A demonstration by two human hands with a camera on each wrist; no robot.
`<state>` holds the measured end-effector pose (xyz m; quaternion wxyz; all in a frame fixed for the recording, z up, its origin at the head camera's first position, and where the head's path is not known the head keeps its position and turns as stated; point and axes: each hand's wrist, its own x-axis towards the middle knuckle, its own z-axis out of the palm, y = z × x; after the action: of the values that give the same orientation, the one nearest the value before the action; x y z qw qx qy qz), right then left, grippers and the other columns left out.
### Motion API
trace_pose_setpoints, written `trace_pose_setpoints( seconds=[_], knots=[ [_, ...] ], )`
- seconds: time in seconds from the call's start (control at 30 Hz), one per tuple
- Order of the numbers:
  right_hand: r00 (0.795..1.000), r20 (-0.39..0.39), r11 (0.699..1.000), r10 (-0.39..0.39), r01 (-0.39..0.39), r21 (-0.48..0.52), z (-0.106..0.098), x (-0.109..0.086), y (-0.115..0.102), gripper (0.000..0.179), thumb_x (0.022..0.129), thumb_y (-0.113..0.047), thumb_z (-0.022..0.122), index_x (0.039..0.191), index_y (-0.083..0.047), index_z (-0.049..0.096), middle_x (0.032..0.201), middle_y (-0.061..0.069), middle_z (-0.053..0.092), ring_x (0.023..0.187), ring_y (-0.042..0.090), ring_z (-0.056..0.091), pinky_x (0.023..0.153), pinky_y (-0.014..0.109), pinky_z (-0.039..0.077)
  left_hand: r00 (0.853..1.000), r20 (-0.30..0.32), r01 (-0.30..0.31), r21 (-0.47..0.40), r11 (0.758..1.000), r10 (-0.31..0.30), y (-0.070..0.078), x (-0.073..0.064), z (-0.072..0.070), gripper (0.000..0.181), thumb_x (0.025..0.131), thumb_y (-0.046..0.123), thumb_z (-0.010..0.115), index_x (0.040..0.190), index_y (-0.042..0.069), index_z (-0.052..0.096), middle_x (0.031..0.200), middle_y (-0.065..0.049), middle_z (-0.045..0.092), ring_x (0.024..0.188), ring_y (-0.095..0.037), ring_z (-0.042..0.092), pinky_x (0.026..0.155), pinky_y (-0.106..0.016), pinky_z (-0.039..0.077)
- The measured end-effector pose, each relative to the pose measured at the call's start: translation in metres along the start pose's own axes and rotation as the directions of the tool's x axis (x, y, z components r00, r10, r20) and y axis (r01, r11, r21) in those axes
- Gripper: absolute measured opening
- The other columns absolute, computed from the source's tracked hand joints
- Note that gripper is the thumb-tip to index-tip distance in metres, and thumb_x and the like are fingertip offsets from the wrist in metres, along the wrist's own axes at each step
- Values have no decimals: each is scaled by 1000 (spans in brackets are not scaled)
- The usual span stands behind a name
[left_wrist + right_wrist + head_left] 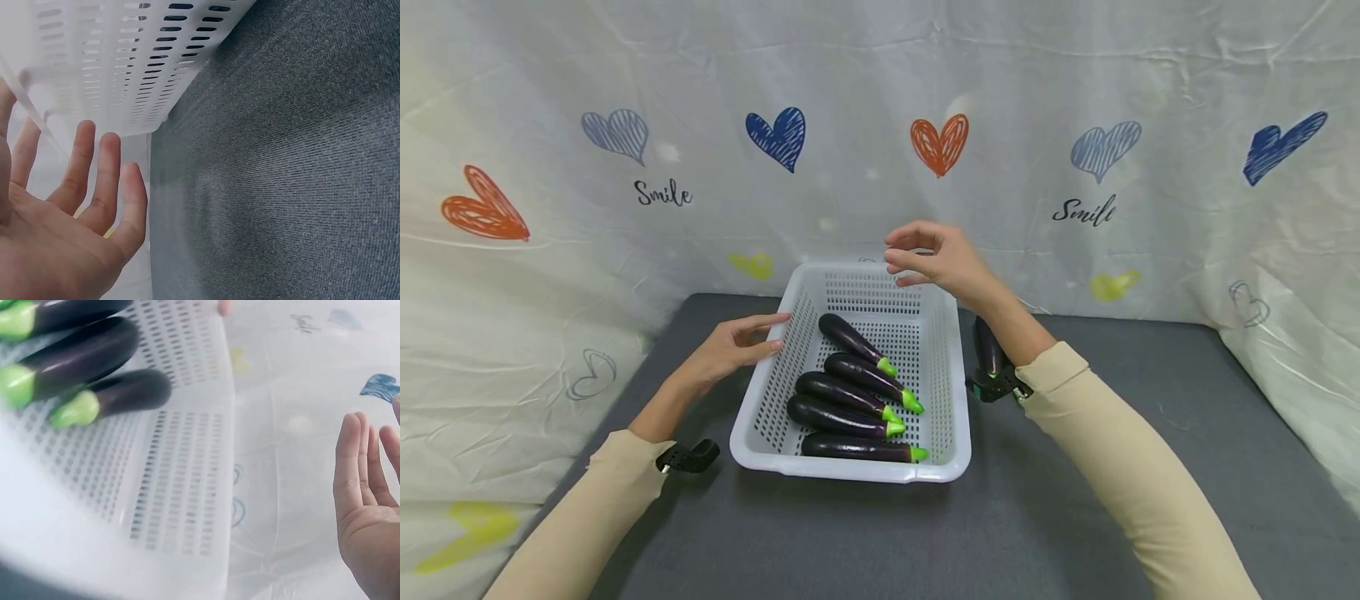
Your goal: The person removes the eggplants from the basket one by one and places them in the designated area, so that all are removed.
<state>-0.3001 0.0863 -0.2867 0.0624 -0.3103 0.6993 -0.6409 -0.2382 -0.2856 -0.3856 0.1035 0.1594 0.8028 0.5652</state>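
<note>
Because the white basket (850,472) on the grey table (895,542) looks like stiff plastic, its rim should bear a firm grip with little flexing. Just inside the near rim lies the closest of five eggplants (857,448), the others ranged behind it, green caps toward the right. Their glossy skins look slick and easy to bruise, the flesh probably firm and fairly light, so the thick middle seems the best hold, thumb opposite fingers, nails kept off. At the left rim, the left hand (721,352) has its fingers parted and gently bent, tips seemingly touching the basket. A sixth eggplant (988,343) lies outside on the right, partly hidden by the right forearm (1011,321). Over the far right corner hangs the right hand (945,260), fingers loosely curved, holding nothing. Behind is a white cloth (865,67) printed with hearts.
</note>
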Motion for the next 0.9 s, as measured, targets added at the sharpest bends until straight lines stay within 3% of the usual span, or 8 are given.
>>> trace_pose_setpoints(
  seconds=[0.3, 0.53, 0.9],
  knots=[
    [999, 30, 996, 35, -37, 87, 18, 24, 10, 29, 95, -3, 72, 123, 3, 66, 116, 22, 64, 106, 46, 62, 85, 50, 55, 1000, -4, 18, 4, 1000, -18, 0, 0, 0, 58, 99, 20, 71, 152, 13, 49, 140, -18, 56, 113, -28, 65, 90, -48, 53],
    [997, 38, 990, 62, -66, 122, 28, 28, 20, 25, 95, -2, 72, 120, 2, 68, 115, 22, 64, 103, 41, 65, 84, 48, 56, 1000, -2, 21, 15, 1000, -21, 1, 0, 0, 58, 99, 21, 71, 152, 13, 49, 145, -17, 50, 116, -31, 62, 91, -49, 52],
    [996, 62, 990, 59, -66, 124, 44, 35, 37, 27, 93, 0, 74, 120, 2, 69, 116, 21, 64, 99, 37, 67, 87, 52, 54, 1000, -10, 29, 36, 999, -29, 0, 0, 1, 58, 99, 24, 71, 153, 15, 49, 143, -17, 53, 116, -32, 61, 90, -51, 52]
  ],
)
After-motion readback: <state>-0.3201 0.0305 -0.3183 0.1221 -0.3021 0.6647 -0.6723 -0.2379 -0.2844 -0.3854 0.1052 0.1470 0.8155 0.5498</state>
